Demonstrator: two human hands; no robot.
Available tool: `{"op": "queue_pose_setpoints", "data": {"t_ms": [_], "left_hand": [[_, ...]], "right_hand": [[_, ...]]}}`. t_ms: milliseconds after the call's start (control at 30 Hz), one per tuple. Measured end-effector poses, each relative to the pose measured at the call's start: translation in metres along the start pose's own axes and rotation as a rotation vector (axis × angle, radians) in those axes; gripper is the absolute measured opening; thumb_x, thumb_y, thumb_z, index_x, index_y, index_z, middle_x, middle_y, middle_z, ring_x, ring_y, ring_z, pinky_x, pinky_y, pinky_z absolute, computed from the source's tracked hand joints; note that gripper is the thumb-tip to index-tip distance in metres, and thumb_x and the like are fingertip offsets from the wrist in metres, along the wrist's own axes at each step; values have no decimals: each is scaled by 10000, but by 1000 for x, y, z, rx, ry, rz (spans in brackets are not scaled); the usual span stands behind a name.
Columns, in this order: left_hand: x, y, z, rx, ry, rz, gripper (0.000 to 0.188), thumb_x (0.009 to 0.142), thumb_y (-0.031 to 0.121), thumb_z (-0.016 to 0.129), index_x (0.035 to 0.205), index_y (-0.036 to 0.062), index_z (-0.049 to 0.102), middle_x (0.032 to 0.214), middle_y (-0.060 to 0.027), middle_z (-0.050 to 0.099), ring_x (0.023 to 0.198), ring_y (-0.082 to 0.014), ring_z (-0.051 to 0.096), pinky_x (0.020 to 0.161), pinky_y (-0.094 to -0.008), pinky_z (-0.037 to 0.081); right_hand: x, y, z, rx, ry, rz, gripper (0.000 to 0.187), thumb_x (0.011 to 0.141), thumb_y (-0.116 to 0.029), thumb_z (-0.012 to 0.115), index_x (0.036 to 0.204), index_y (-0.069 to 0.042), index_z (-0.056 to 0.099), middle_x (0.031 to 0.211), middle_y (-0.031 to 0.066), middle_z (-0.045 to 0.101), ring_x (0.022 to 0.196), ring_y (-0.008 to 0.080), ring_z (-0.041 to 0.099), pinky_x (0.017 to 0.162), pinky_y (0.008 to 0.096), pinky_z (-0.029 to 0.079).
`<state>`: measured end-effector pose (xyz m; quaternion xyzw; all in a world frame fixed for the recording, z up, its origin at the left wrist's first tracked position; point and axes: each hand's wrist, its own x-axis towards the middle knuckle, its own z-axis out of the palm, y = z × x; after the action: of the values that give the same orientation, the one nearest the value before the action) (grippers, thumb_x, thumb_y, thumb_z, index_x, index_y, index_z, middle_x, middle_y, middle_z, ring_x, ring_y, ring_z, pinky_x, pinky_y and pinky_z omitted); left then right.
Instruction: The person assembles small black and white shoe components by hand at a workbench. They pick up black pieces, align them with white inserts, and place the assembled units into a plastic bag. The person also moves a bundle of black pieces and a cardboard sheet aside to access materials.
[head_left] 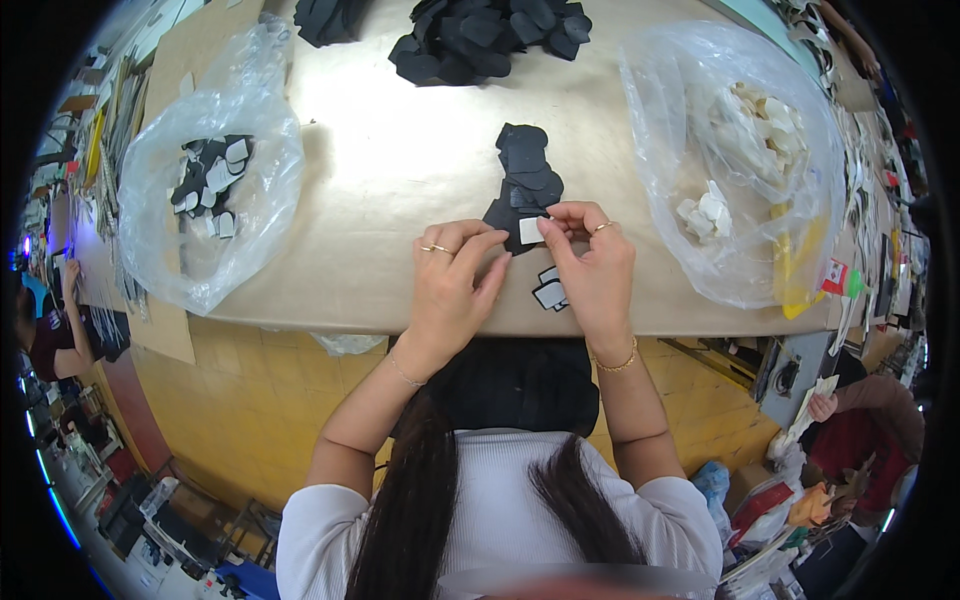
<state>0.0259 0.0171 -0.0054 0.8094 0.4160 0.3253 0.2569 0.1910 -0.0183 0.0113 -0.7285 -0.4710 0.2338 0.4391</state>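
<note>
My right hand [596,265] pinches a small white rounded patch [531,231] between thumb and finger, over the near end of a row of overlapping black cut pieces [528,170]. Close by on the left, my left hand [451,275] has its fingers apart, with the forefinger tip touching the edge of the black pieces. Beneath the right hand lie several black pieces with white patches on them [550,292], partly covered by that hand. Whether the white patch rests on the black piece below it, I cannot tell.
A clear plastic bag [270,245] on the left holds black-and-white pieces. Another clear bag [660,190] on the right contains white patches. Heaps of black pieces [480,40] lie at the table's far side. Other people work at both sides, one showing a hand [822,406].
</note>
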Motion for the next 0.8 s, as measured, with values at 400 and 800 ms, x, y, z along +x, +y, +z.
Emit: {"op": "queue_pose_setpoints", "data": {"t_ms": [400, 800], "left_hand": [[-1, 2, 0, 97, -50, 59, 380, 756, 69, 787, 1123, 131, 711, 1075, -53, 613, 975, -234, 553, 857, -390, 399], [4, 6, 2, 185, -78, 115, 335, 782, 133, 781, 1110, 151, 711, 1050, -71, 581, 966, -264, 527, 840, -409, 389]], "right_hand": [[0, 2, 3, -109, 1, -85, 118, 857, -98, 757, 938, -50, 685, 738, 45, 691, 640, 159, 627, 776, 297, 423], [0, 13, -10, -401, 55, -85, 160, 826, -186, 780, 931, -122, 678, 938, 19, 569, 939, 194, 563, 871, 382, 321]]}}
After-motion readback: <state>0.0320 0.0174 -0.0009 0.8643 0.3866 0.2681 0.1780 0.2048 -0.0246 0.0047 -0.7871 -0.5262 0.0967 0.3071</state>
